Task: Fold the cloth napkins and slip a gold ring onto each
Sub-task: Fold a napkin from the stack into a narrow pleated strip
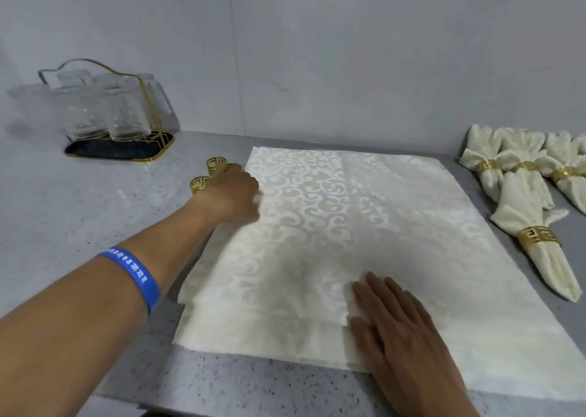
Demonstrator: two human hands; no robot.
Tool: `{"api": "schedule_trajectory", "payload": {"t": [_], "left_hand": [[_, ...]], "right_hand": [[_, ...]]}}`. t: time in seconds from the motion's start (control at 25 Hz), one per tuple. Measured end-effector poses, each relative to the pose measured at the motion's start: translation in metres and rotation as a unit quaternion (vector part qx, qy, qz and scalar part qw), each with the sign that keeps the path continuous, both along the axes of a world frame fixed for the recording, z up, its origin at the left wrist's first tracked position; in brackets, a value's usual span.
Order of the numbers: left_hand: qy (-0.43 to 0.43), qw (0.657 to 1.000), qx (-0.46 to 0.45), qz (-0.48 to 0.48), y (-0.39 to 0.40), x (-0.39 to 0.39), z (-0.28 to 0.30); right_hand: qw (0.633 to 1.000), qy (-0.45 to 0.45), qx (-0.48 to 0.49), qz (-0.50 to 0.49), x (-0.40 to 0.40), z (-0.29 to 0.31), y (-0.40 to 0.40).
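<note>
The napkin [364, 226], soft, limp and probably slippery, lies spread mid-table, best pinched at an edge; left hand [234, 191] closes on its nine-o'clock edge, right hand [402, 328] presses flat, fingers spread, at six o'clock.

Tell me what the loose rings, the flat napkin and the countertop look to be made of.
Loose rings: likely gold-toned metal, shiny, with cut-out key pattern.
Flat napkin: woven cream cloth, apparently damask, since glossy scrolls show against a matte ground.
Countertop: probably stone or a composite, grey, speckled, with a slight sheen.
</note>
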State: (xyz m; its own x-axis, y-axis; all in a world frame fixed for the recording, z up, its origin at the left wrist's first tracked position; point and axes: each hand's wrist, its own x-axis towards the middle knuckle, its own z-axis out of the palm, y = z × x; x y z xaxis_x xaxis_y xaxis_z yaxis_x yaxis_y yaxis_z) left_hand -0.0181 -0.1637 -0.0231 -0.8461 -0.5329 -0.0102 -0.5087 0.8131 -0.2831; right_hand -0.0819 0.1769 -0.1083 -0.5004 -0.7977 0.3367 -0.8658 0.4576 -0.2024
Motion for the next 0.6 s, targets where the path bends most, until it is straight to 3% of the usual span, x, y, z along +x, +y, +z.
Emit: {"api": "schedule_trajectory", "payload": {"t": [0.2,0.28,0.36,0.44,0.52,0.6], "left_hand": [[0.23,0.964,0.121,0.051,0.023,0.018,0.015],[0.307,0.944,0.117,0.028,0.066,0.027,0.015],[0.348,0.935,0.072,-0.005,0.113,0.031,0.002],[0.356,0.932,0.052,-0.035,0.147,0.029,-0.015],[0.36,0.929,0.065,-0.054,0.168,0.029,-0.027],[0.36,0.927,0.084,-0.066,0.18,0.031,-0.034]], "right_hand": [[0.999,-0.036,0.018,0.023,0.002,0.004,0.001],[0.983,-0.184,-0.005,-0.001,0.008,0.025,0.006],[0.932,-0.347,-0.1,-0.026,0.015,0.055,0.002],[0.877,-0.452,-0.155,-0.043,0.01,0.077,-0.018],[0.806,-0.571,-0.138,-0.07,-0.001,0.089,-0.043],[0.776,-0.621,-0.08,-0.08,-0.008,0.095,-0.063]]}}
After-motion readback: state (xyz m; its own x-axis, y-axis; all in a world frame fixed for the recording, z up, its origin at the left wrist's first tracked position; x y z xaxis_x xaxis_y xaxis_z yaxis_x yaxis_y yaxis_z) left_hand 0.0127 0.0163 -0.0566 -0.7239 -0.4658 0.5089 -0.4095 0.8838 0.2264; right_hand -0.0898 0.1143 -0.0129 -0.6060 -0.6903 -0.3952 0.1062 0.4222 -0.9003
